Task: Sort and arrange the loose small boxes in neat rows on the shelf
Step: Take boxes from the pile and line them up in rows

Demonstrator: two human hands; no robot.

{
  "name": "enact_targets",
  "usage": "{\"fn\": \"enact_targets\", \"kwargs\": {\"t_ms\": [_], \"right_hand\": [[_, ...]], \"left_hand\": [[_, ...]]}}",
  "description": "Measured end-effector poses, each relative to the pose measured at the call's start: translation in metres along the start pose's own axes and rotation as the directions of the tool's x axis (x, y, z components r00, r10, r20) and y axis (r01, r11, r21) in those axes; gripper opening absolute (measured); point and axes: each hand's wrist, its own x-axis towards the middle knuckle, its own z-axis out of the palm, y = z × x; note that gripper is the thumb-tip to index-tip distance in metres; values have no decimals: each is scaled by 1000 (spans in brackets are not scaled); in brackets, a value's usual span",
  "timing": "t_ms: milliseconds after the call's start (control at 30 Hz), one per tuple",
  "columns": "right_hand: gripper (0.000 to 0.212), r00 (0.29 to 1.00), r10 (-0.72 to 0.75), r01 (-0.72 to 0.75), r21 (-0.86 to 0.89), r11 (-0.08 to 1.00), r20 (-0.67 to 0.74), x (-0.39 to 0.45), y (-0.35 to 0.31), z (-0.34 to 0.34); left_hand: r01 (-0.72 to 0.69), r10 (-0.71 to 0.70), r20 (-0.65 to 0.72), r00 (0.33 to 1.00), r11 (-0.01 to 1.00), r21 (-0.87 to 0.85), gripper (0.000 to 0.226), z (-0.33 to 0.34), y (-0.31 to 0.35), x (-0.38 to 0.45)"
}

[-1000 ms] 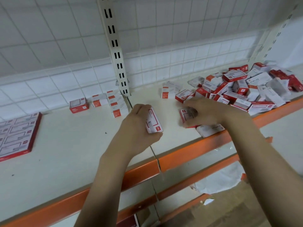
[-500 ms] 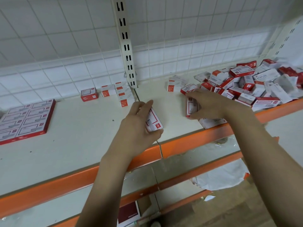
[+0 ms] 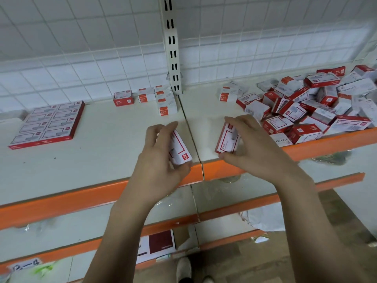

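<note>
My left hand point(image 3: 161, 158) grips a small red-and-white box point(image 3: 180, 150) above the front edge of the cream shelf point(image 3: 98, 160). My right hand point(image 3: 253, 148) holds another small red-and-white box point(image 3: 227, 139) upright just right of the shelf seam. A heap of loose small boxes point(image 3: 310, 107) lies at the right end of the shelf. A neat flat block of boxes point(image 3: 49, 123) sits at the left. A short row and column of boxes point(image 3: 157, 99) stand by the back upright.
The slotted white upright point(image 3: 172, 48) and a wire grid back panel rise behind the shelf. An orange rail point(image 3: 61, 203) edges the shelf front. Lower shelves hold plastic wrap point(image 3: 263, 217) and a red-and-white carton point(image 3: 157, 246). A shoe point(image 3: 183, 268) shows on the floor.
My right hand has lifted a box out of the heap's edge and brought it left toward the seam. My left hand keeps its box; the view has shifted down and right.
</note>
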Motion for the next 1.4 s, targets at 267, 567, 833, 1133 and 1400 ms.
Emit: {"fn": "enact_targets", "kwargs": {"t_ms": [267, 567, 833, 1133, 1400], "right_hand": [[76, 999, -9, 4, 98, 995, 52, 9, -28, 24], [55, 993, -113, 112, 8, 994, 42, 28, -84, 58], [53, 998, -52, 48, 107, 993, 34, 50, -160, 111], [70, 1000, 1, -4, 169, 986, 17, 59, -229, 162], [68, 1000, 0, -2, 135, 991, 9, 61, -251, 178]], "left_hand": [[78, -79, -34, 996, 996, -33, 66, -31, -23, -21], [59, -65, -84, 994, 996, -73, 74, -73, -70, -28], [-32, 28, -55, 998, 998, -61, 80, -141, -142, -41], [-65, 50, -171, 984, 995, -81, 35, -196, -206, -46], [-73, 62, -175, 983, 996, -59, 40, -212, -227, -49]]}}
